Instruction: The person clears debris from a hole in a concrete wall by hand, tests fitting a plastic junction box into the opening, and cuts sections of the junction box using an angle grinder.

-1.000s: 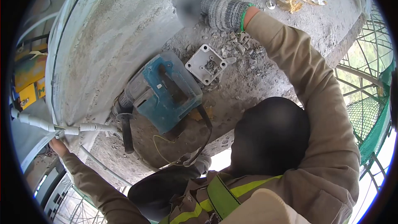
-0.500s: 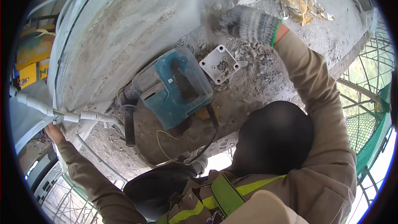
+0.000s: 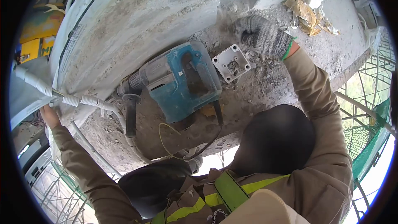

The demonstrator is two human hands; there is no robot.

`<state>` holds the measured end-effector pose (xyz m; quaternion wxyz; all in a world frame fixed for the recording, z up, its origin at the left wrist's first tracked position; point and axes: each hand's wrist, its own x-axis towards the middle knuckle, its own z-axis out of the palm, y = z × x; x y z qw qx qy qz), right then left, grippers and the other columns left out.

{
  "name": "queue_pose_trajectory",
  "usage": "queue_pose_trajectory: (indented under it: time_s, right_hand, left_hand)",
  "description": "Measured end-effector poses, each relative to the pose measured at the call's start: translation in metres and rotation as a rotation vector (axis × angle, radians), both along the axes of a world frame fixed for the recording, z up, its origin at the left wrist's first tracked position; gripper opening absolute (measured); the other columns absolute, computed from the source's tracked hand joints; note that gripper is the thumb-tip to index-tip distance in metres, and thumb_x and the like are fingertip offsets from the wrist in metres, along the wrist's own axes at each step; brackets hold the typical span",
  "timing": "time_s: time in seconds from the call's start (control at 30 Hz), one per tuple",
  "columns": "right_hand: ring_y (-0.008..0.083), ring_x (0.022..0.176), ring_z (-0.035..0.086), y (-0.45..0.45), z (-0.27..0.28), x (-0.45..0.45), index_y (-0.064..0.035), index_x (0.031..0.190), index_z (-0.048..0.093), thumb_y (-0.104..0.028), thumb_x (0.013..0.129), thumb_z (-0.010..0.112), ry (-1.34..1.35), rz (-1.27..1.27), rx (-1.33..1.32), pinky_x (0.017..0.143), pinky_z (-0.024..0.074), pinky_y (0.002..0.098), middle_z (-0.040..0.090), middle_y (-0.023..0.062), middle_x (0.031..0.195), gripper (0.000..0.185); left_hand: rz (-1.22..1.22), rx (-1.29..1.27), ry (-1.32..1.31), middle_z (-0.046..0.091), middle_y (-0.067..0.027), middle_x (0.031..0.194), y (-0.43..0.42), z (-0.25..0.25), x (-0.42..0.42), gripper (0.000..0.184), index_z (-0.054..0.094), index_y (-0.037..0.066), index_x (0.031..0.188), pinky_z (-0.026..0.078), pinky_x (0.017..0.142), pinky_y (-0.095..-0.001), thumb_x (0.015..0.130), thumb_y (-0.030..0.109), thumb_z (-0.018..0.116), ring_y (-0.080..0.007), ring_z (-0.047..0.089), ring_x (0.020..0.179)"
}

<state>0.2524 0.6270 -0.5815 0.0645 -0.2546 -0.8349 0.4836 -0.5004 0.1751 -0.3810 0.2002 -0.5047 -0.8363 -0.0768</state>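
Observation:
My right hand (image 3: 265,36), in a grey knitted glove with a green cuff, is closed just below a broken hole (image 3: 240,1) in the concrete wall. Its fingers are curled, and anything inside them is hidden; the area by the fingertips is blurred and dusty. A grey square junction box (image 3: 233,63) lies on the rubble below this hand, with bits of debris inside. Beside it rests a blue demolition hammer (image 3: 178,81) with a black side handle. Far to the left, my bare left hand (image 3: 50,117) reaches to the underside of a grey panel (image 3: 31,95), its fingers mostly hidden.
White corrugated conduit (image 3: 83,99) runs along the left. Crumpled brown paper (image 3: 306,14) lies on the ledge at upper right. Yellow cases (image 3: 37,47) stand at far left. Scaffolding and green netting (image 3: 369,137) border the ledge on the right. A power cord (image 3: 217,128) trails from the hammer.
The view has shifted slightly, moving the scene rightward. My right hand has dropped a little away from the wall hole, still closed. My left hand remains at the grey panel.

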Motion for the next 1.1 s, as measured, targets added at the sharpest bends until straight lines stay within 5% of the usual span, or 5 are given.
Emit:
queue_pose_trajectory:
  time_s: [0.23, 0.33, 0.57, 0.9, 1.1]
  right_hand:
    - [0.0351, 0.096, 0.069, 0.019, 0.000, 0.004, -0.0014, 0.121, 0.064, -0.005, 0.088, 0.063, 0.009, -0.160, 0.881, 0.089, 0.0567, 0.0426, 0.069, 0.0170, 0.110, 0.033]
    - [0.0329, 0.107, 0.067, -0.019, 0.045, -0.006, -0.0039, 0.130, 0.060, -0.008, 0.084, 0.066, -0.661, -0.093, 0.737, 0.093, 0.0549, 0.0420, 0.066, 0.0176, 0.128, 0.046]
    - [0.0345, 0.112, 0.067, -0.012, 0.056, 0.014, -0.0083, 0.137, 0.059, -0.019, 0.092, 0.059, -0.494, 0.057, 0.865, 0.098, 0.0528, 0.0448, 0.062, 0.0187, 0.137, 0.046]
    - [0.0374, 0.104, 0.069, -0.013, 0.038, 0.014, -0.0072, 0.133, 0.062, -0.026, 0.093, 0.064, -0.565, 0.020, 0.988, 0.092, 0.0546, 0.0463, 0.070, 0.0208, 0.115, 0.045]
    - [0.0370, 0.102, 0.069, -0.034, 0.089, 0.006, -0.0036, 0.129, 0.061, -0.032, 0.089, 0.072, -0.611, -0.166, 0.276, 0.092, 0.0544, 0.0457, 0.071, 0.0200, 0.109, 0.050]
  left_hand:
    - [-0.058, -0.043, 0.095, 0.062, -0.0220, 0.132, 0.009, 0.001, 0.012, 0.034, 0.065, 0.001, 0.129, 0.042, 0.108, -0.0398, 0.099, 0.009, 0.049, -0.0370, 0.057, 0.123]
    - [-0.040, 0.000, 0.050, 0.062, -0.0214, 0.131, 0.008, 0.000, 0.016, 0.034, 0.065, 0.000, 0.128, 0.042, 0.108, -0.0387, 0.100, 0.010, 0.049, -0.0354, 0.058, 0.122]
    - [0.042, 0.176, -0.195, 0.064, -0.0198, 0.129, 0.013, -0.003, 0.028, 0.033, 0.067, 0.001, 0.125, 0.043, 0.105, -0.0373, 0.101, 0.011, 0.049, -0.0317, 0.060, 0.119]
    - [-0.111, -0.158, 0.333, 0.064, -0.0196, 0.131, 0.007, 0.003, 0.009, 0.041, 0.064, 0.003, 0.131, 0.046, 0.106, -0.0394, 0.093, -0.002, 0.048, -0.0349, 0.059, 0.123]
    - [-0.088, -0.129, 0.306, 0.063, -0.0198, 0.131, 0.009, 0.000, 0.015, 0.044, 0.063, 0.003, 0.131, 0.046, 0.106, -0.0401, 0.091, -0.005, 0.048, -0.0358, 0.058, 0.124]
